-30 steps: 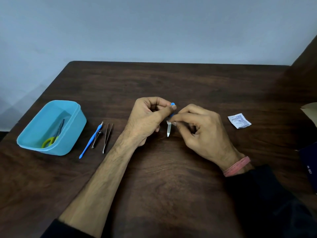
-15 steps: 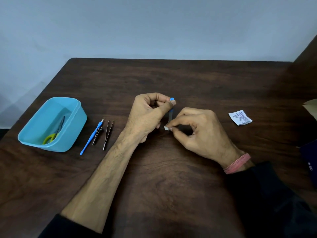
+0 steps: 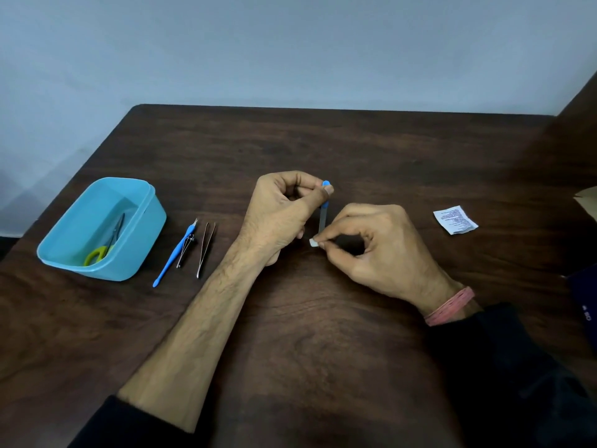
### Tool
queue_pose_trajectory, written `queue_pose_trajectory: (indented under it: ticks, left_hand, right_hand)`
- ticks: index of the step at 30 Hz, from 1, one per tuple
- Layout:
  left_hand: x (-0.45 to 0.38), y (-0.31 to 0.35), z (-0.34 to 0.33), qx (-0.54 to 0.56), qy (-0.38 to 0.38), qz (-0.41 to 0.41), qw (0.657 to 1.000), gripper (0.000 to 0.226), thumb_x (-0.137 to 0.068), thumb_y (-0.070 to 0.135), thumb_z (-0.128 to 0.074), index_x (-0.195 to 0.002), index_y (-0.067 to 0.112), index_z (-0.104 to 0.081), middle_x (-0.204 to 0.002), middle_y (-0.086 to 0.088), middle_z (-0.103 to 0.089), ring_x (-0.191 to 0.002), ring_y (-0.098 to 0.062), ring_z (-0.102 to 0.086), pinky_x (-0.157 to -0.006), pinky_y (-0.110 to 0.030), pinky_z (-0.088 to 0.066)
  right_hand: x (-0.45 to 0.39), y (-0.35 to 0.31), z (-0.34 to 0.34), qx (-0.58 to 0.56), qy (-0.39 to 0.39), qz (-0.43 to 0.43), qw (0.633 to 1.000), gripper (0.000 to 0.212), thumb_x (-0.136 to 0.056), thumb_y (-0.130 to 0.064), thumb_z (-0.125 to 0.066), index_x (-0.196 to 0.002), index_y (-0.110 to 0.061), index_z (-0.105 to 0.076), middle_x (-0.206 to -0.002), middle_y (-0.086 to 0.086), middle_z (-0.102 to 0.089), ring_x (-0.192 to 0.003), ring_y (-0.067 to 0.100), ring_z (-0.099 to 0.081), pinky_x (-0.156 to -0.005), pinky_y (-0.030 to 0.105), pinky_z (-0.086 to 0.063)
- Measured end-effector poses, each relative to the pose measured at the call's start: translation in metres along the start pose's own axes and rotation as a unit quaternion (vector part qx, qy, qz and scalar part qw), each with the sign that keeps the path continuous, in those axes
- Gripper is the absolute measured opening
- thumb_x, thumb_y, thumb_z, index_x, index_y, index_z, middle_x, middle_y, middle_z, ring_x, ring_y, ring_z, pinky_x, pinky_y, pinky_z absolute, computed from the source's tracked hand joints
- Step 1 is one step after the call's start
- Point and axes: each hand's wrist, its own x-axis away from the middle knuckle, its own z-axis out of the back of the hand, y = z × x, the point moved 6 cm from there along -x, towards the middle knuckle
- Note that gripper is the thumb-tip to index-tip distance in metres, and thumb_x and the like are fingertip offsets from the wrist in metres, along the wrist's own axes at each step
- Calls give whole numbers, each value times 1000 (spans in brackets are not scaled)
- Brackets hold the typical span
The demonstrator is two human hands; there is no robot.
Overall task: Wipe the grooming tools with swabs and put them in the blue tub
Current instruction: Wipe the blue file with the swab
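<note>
Centrally, above the dark wooden table (image 3: 323,334), the left hand (image 3: 277,218) pinched the blue top of a nail file (image 3: 322,218), held upright. The right hand (image 3: 371,244) pinched a small white swab (image 3: 312,242) against the file's lower end. The blue tub (image 3: 142,250) stood at the left, holding scissors (image 3: 108,244). A blue-handled tool (image 3: 176,253), nail clippers (image 3: 185,250) and tweezers (image 3: 205,248) lay beside it.

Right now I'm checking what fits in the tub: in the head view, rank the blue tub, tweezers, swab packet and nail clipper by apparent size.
1. blue tub, clearly largest
2. tweezers and swab packet: one long and thin, one short and wide, so unranked
3. nail clipper, smallest
</note>
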Motion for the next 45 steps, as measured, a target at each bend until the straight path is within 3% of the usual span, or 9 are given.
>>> queue_pose_trajectory:
  ticks: [8, 15, 18, 34, 37, 39, 43, 45]
  left_hand:
    - [1, 0, 1, 4, 3, 5, 1000, 13, -99, 20, -85, -93, 10, -81, -75, -5, -67, -50, -16, -49, -35, -21, -37]
    - [0, -1, 0, 3, -6, 5, 1000, 13, -99, 21, -85, -94, 10, -81, -74, -5, -66, -42, -6, -45, -35, -21, -36]
    - [1, -1, -1, -4, -14, 6, 1000, 12, -99, 21, -85, -92, 12, -81, -76, -8, -64, -44, -7, -46, -35, -21, -36]
    - [2, 0, -4, -25, -45, -5, 999, 15, -100, 22, -84, -89, 13, -81, -75, -9, -69, -37, -7, -42, -34, -20, -34]
    - [3, 2, -3, -4, -40, 4, 999, 15, -100, 22, -83, -89, 11, -81, -83, -17, -69, -45, -9, -46, -34, -20, -35]
    - [3, 3, -4, 12, -41, 1, 999, 15, -100, 24, -83, -92, 11, -82, -84, -16, -70, -52, -12, -48, -35, -20, -38]
    - [5, 7, -2, 32, -32, 5, 999, 10, -100, 21, -83, -100, 11, -84, -76, 1, -72, -57, -6, -49, -38, -21, -44]
    - [7, 9, -2, 35, -30, 4, 999, 10, -100, 17, -82, -109, 12, -85, -74, 4, -71, -61, -4, -54, -41, -21, -47]
  right_hand:
    - [-1, 1, 0, -7, 4, 0, 1000, 14, -89, -12, -84, -98, -22, -90, -92, -12, -78, -84, 7, -76, -74, 38, -62]
    - [-1, 4, 5, -23, 22, -15, 999, 16, -88, -8, -87, -96, -21, -90, -91, -11, -79, -85, 6, -76, -77, 28, -60]
    - [-2, 4, 4, -22, 21, -18, 999, 15, -88, -9, -86, -96, -21, -89, -91, -11, -79, -85, 7, -76, -78, 30, -60]
    - [-1, 10, 20, 22, 155, -37, 987, 12, -88, -8, -86, -95, -17, -89, -89, -6, -78, -81, 8, -74, -73, 36, -60]
    - [-1, 10, 25, 11, 172, -53, 984, 15, -86, -2, -88, -94, -14, -88, -86, -4, -76, -72, -8, -65, -70, 9, -45]
    - [0, 10, 28, -1, 180, -64, 982, 15, -85, 1, -88, -93, -12, -87, -84, -5, -74, -66, -12, -58, -68, 5, -38]
    - [0, 18, 31, -38, 201, -104, 973, 14, -90, -7, -87, -95, -19, -85, -82, -12, -70, -51, 12, -47, -56, 27, -40]
    - [1, 20, 29, -54, 194, -112, 973, 13, -91, -8, -85, -96, -21, -84, -86, -10, -71, -52, 17, -45, -56, 25, -39]
